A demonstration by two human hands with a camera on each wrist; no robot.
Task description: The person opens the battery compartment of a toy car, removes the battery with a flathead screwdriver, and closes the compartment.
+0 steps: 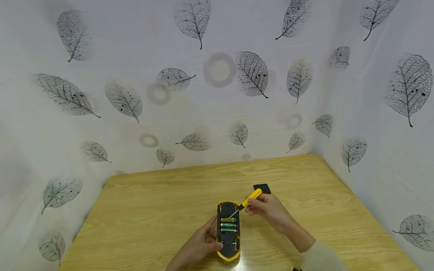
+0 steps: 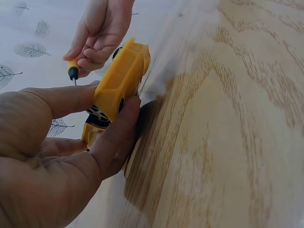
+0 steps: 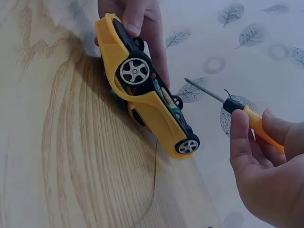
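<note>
A yellow toy car (image 1: 228, 244) lies upside down on the table, its black underside facing up. Several green batteries (image 1: 228, 225) sit side by side in the uncovered compartment. My left hand (image 1: 200, 242) holds the car by its sides, thumb on the near left edge. In my right hand (image 1: 271, 212) is a yellow-handled screwdriver (image 1: 252, 197), pinched by the handle, its metal shaft slanting down over the battery at the far end; whether the tip touches it I cannot tell. Silver-spoked wheels (image 3: 135, 71) show in the right wrist view.
Behind my right hand a small black flat piece (image 1: 262, 187) lies on the wooden table (image 1: 152, 210). White sheeting with a leaf print (image 1: 217, 113) hangs at the back and both sides. A small dark object (image 1: 297, 269) shows at the bottom edge near my right sleeve.
</note>
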